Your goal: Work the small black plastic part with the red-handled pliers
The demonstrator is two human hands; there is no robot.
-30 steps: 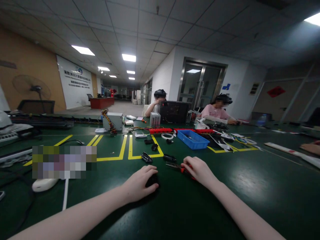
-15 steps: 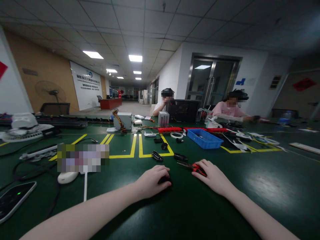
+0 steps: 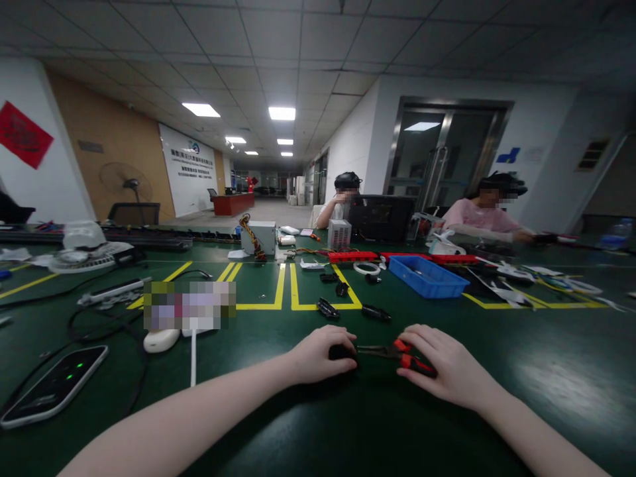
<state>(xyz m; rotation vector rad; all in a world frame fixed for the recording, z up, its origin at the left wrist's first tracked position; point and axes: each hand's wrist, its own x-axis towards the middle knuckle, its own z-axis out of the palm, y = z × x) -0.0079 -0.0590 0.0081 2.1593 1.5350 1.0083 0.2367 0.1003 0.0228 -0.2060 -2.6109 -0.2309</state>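
In the head view, my left hand point(image 3: 318, 354) has its fingers curled around a small black part point(image 3: 342, 352), mostly covered by the fingers, so its kind is unclear. Red-and-black needle-nose pliers point(image 3: 403, 361) are in my right hand point(image 3: 454, 368), with the thumb and fingers around the handles. Their narrow jaws point left and reach up to the black part; I cannot tell whether they grip it. Just beyond lie two dark ribbed pieces point(image 3: 326, 308), and several smaller black pieces point(image 3: 342, 289) sit inside the yellow-taped area.
A blue tray point(image 3: 430, 286) stands beyond my right hand. A power supply box point(image 3: 262, 240) and red strips point(image 3: 352, 256) lie farther back. At left are a phone-like device point(image 3: 55, 384), cables and a white cord point(image 3: 193, 358). Two people point(image 3: 342, 199) sit across the green table.
The pliers have come off the table's far spot toward my left hand, and their jaws now reach the black part. The view has turned slightly left.
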